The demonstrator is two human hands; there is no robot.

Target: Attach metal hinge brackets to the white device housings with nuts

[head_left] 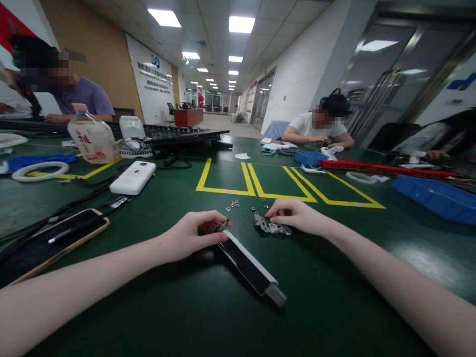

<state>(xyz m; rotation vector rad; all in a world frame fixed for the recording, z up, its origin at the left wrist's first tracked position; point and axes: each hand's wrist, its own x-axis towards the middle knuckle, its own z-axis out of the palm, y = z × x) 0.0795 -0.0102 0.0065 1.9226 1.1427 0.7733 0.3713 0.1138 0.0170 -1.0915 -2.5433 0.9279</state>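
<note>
My left hand [189, 235] is curled round the far end of a long black and white bar [250, 267] that lies slanted on the green table [208, 307]. Its thumb and fingers pinch the bar's small metal tip. My right hand [295, 215] rests on the table with its fingers closed down on a pile of small grey metal brackets [271, 226]. Several tiny metal washers [235, 204] lie scattered just beyond both hands.
A phone [59, 235] and a white power bank [133, 177] with cables lie at the left. Yellow tape boxes [260, 183] mark the middle of the table. Blue trays [435, 196] and red strips [386, 168] lie at the right. Other people sit along the far edges.
</note>
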